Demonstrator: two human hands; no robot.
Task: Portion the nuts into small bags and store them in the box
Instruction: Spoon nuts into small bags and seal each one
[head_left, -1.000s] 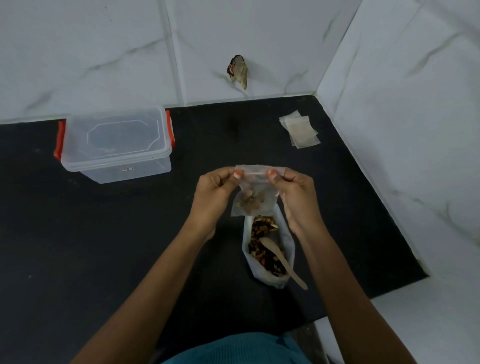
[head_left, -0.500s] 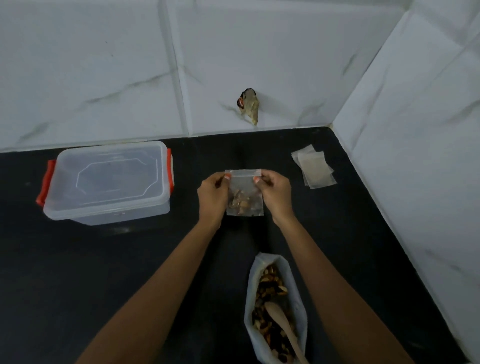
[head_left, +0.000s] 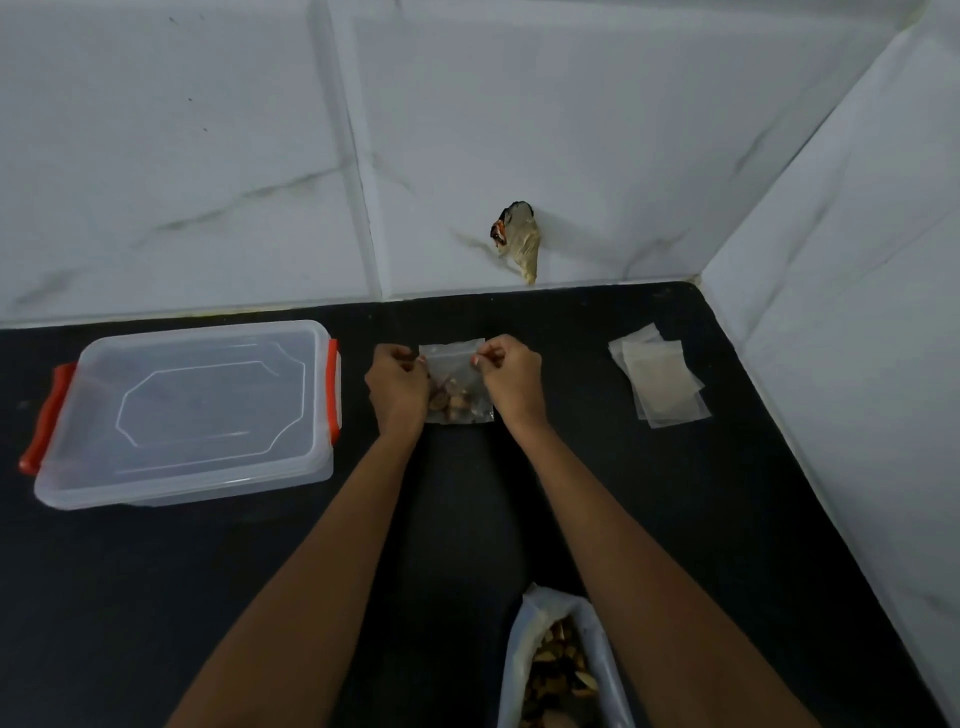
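A small clear zip bag (head_left: 460, 395) with a few brown nuts in its bottom lies flat on the black counter, mid-frame. My left hand (head_left: 397, 387) pinches its top left corner and my right hand (head_left: 511, 379) pinches its top right corner. The clear plastic box (head_left: 182, 410) with red side clips stands to the left, its lid on. A large open bag of mixed nuts (head_left: 561, 665) stands near the bottom edge, beside my right forearm. A stack of empty small bags (head_left: 660, 382) lies to the right.
White marble-tiled walls close the counter at the back and right. A crumpled wrapper (head_left: 517, 241) sticks to the back wall just above the counter (head_left: 156, 597). The black counter surface stretches between the box and my arms.
Both hands carried the small bag of nuts away from above the large bag, forward and down onto the counter. The view tilted up, so the large bag now sits at the bottom edge.
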